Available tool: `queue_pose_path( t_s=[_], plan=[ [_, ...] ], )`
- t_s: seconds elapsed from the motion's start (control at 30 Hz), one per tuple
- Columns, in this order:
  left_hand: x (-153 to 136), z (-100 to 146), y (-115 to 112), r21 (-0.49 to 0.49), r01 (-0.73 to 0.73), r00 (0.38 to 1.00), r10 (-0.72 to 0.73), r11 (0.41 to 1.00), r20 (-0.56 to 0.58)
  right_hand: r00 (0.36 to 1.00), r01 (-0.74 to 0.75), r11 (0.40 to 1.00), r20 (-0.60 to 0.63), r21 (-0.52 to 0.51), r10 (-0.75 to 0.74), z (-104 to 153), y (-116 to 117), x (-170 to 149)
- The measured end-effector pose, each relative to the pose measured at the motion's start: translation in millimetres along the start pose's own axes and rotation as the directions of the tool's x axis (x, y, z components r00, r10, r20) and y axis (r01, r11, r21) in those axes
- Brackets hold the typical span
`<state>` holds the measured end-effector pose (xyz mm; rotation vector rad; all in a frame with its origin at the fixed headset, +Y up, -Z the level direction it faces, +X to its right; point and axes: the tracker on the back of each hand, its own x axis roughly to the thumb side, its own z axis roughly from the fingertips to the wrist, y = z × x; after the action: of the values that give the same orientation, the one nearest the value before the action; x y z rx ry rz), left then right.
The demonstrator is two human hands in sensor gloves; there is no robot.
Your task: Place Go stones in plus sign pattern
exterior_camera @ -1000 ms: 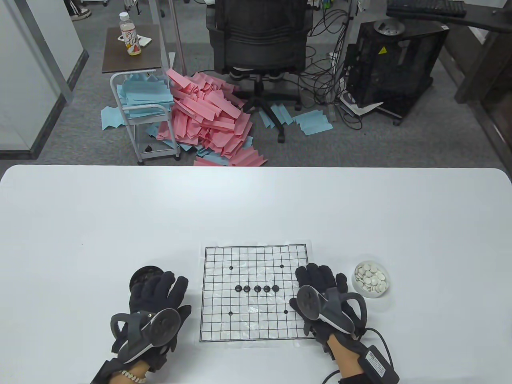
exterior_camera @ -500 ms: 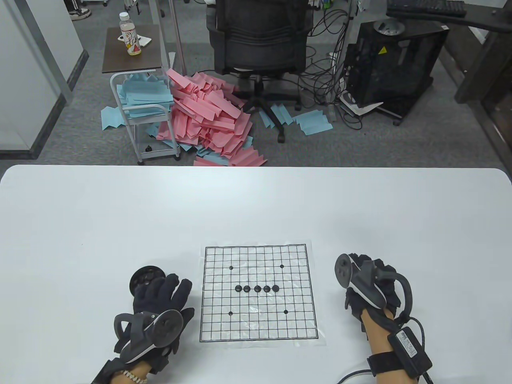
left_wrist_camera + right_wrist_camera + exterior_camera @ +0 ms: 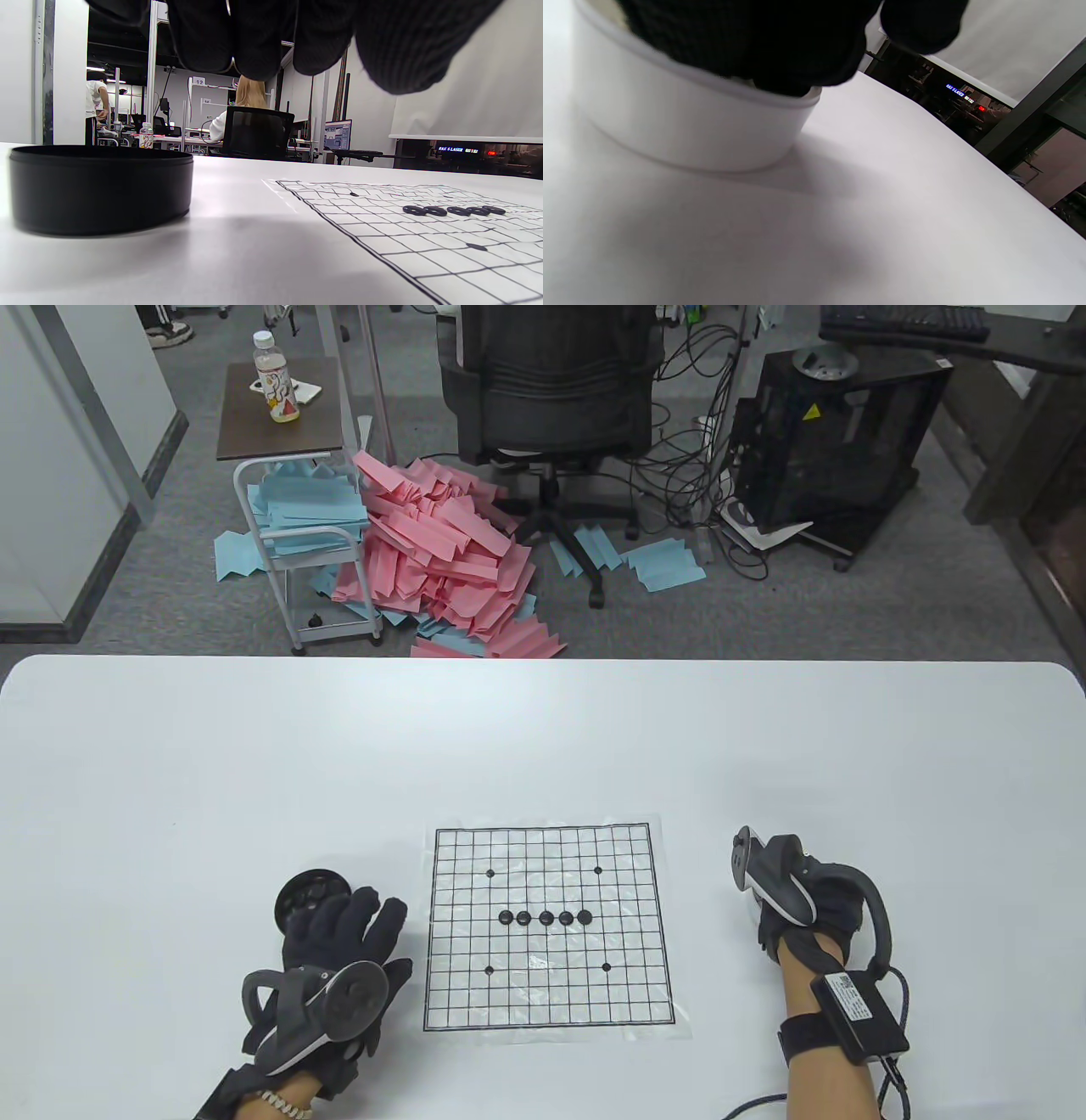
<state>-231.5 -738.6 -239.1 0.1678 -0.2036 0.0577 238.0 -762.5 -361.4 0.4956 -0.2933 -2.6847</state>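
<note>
A paper Go board (image 3: 543,929) lies on the white table (image 3: 543,746). Several black stones (image 3: 545,917) form one horizontal row at its middle; they also show in the left wrist view (image 3: 454,210). My left hand (image 3: 365,912) rests flat with fingers spread, left of the board and just in front of the black bowl (image 3: 307,889), holding nothing. My right hand (image 3: 802,899) is right of the board, covering the white bowl in the table view. In the right wrist view its fingers (image 3: 780,51) dip over the rim into the white bowl (image 3: 687,123); what they hold is hidden.
The black bowl (image 3: 99,188) stands upright left of the board (image 3: 424,237). Beyond the table's far edge are an office chair (image 3: 551,398), a pile of pink and blue paper (image 3: 433,551), a small cart (image 3: 297,551) and a black cabinet (image 3: 836,441).
My right hand left the board's right edge and moved right, over the white bowl, covering it, with its fingers down into it. My left hand stayed nearly still.
</note>
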Motion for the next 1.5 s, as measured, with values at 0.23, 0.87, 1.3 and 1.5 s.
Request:
queue_pose_path(
  t_s=[0.23,0.87,1.3,1.5],
  plan=[
    [0,-1,0,-0.008,0.001,1.0,-0.001,1.0,-0.005,0.998,0.058,0.998,-0.026,0.011,-0.058,-12,9,-4],
    [1,-2,-1,-0.013,-0.006,1.0,0.006,1.0,-0.008,0.998,0.069,0.995,0.007,-0.075,-0.069,-8,5,-1],
    [0,-3,-1,-0.004,-0.003,1.0,0.003,1.0,-0.004,0.876,0.389,0.9,0.379,-0.195,-0.297,61,-75,86],
    [-1,-2,0,-0.003,0.004,1.0,-0.004,1.0,-0.004,0.819,0.405,0.904,0.494,-0.135,-0.293,93,-79,146]
  ],
)
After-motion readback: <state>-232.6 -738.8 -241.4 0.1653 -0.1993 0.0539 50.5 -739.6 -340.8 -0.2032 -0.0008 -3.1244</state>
